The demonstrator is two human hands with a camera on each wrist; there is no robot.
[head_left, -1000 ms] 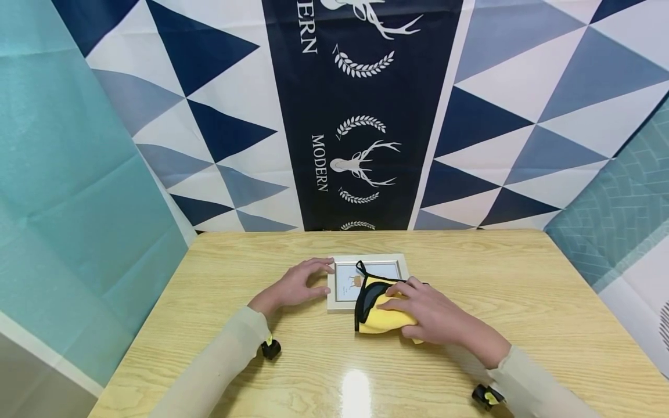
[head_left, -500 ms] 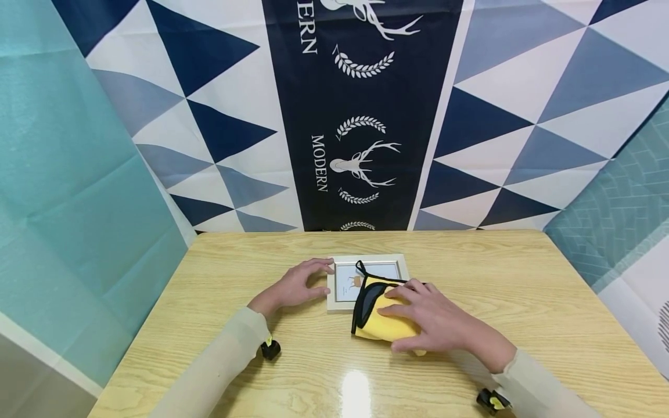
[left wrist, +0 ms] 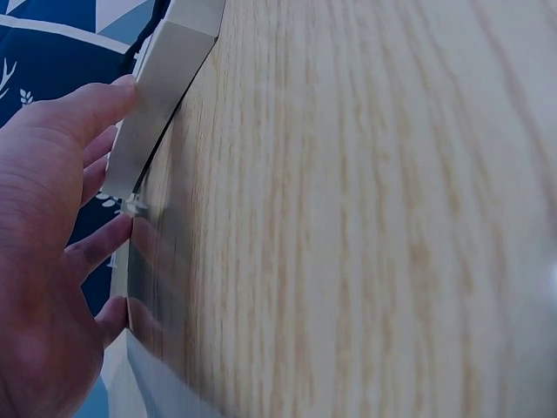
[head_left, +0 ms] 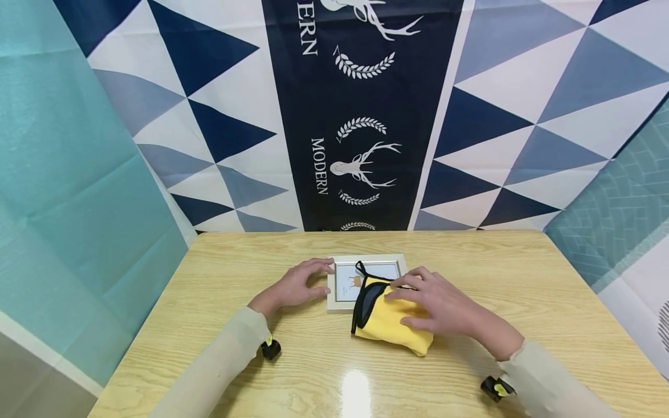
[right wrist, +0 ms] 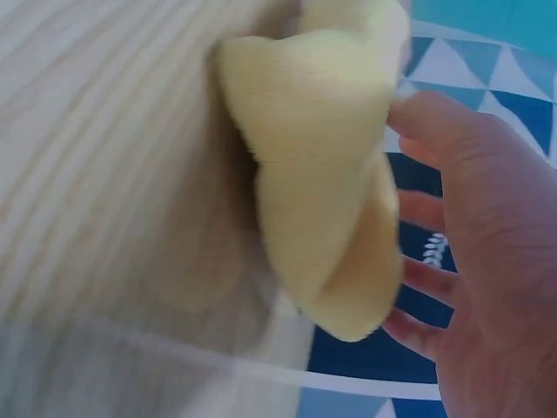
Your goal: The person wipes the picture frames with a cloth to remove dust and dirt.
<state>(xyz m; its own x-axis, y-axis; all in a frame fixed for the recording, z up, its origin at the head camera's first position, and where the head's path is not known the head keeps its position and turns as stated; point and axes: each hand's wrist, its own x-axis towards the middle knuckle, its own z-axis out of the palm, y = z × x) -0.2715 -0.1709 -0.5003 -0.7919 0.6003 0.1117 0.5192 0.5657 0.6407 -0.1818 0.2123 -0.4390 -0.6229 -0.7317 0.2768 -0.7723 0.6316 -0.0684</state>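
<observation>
A small picture frame (head_left: 367, 258) with a pale border and a deer print lies flat on the wooden table. My left hand (head_left: 294, 284) rests at its left side, thumb and fingertips right at the border; the left wrist view shows the thumb against the frame's side (left wrist: 161, 96). A folded yellow cloth (head_left: 389, 322) with black edging, a hanging loop and a dark grey patch covers the frame's lower right part. My right hand (head_left: 439, 305) lies over the cloth with fingers spread and loosely bent. In the right wrist view the thumb touches the cloth (right wrist: 305, 157).
The light wooden table (head_left: 235, 255) reaches back to a patterned wall covering (head_left: 360, 116) with triangles and deer heads. Teal panels (head_left: 94, 174) stand on the left. Black wrist cameras hang under both sleeves.
The yellow cloth has shifted slightly left and toward me, then stayed put. My right hand has slid a little to the right over it. The left hand and frame have not moved.
</observation>
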